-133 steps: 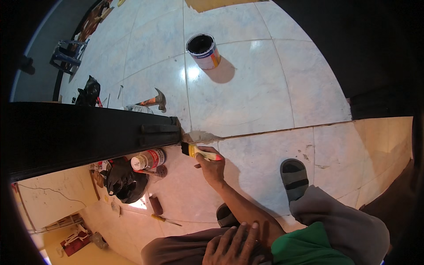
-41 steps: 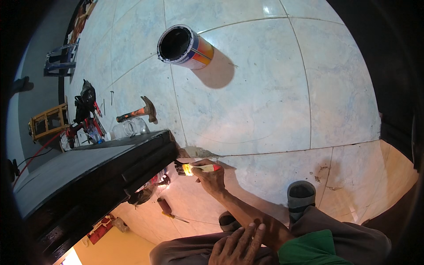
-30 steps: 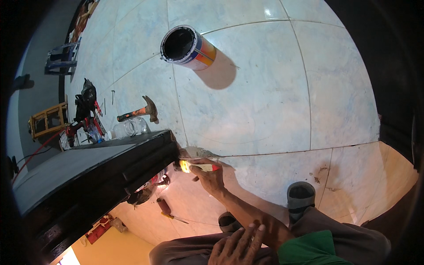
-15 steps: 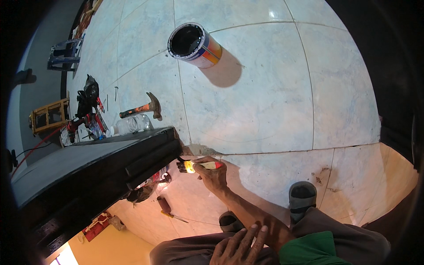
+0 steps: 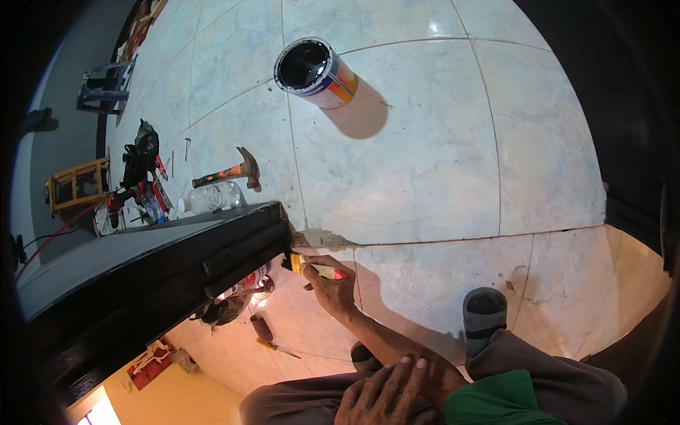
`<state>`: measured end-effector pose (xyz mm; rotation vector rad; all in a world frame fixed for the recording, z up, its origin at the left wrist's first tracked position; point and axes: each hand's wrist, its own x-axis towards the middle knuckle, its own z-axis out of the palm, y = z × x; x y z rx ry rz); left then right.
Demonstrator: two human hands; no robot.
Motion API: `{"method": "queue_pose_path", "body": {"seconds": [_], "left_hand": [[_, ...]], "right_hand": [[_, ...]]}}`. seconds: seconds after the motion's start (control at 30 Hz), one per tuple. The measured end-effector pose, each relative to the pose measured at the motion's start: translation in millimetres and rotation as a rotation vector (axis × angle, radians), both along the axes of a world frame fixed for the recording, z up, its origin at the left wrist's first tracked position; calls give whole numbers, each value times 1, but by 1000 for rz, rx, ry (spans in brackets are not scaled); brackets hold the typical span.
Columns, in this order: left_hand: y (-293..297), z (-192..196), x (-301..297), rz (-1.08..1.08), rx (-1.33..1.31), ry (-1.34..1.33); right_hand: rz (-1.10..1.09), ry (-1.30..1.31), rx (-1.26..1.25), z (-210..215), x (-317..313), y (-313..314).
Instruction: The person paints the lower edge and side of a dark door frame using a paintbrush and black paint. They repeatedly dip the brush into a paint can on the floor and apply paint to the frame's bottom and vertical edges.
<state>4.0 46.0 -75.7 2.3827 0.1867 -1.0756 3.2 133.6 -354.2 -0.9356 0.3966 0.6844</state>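
Note:
My right hand (image 5: 331,287) grips a paintbrush (image 5: 322,270) with a cream handle, a red tip and a yellow ferrule. Its dark bristles meet the lower end of a long black panel (image 5: 241,244), which looks like a door edge; whether they press on it is hard to tell. Near my lap, my left hand (image 5: 382,393) rests with its fingers stretched out beside the right forearm, holding nothing. Farther off on the tiles stands an open paint can (image 5: 343,83) with black paint inside and on its rim.
Left of the can lie a claw hammer (image 5: 230,172) and a clear plastic bottle (image 5: 212,197). A red-brown roller-shaped piece (image 5: 261,328) and a yellow-handled screwdriver (image 5: 268,344) lie below the panel. A small wooden frame (image 5: 79,185) and a blue stool (image 5: 105,88) stand at far left.
My right hand and the brush have shifted slightly left and down, bringing the bristles closer against the panel's end. My left hand has barely moved.

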Motion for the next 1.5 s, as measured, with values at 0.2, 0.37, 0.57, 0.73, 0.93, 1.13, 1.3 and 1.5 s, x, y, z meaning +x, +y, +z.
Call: {"method": "queue_pose_path", "body": {"seconds": [0.2,0.37,0.57,0.73,0.93,1.13,1.3,1.5], "left_hand": [[7,0,-12,0,20,8],[11,5,-17,-27,1,3],[18,7,-31,-34,13,11],[21,16,-49,-35,-1,-13],[29,24,-72,-4,6,-89],[32,27,-90,-68,2,-126],[37,27,-86,-63,-5,-60],[39,21,-77,-56,-10,-4]], "right_hand": [[-67,-18,76,4,4,8],[-145,-122,-57,3,6,-1],[75,37,-65,2,-14,-2],[-230,-40,-35,6,10,7],[19,-207,-30,-5,8,-3],[90,-1163,-200,2,65,-25],[178,-707,306,57,89,-16],[253,-441,353,5,89,-7]]}}
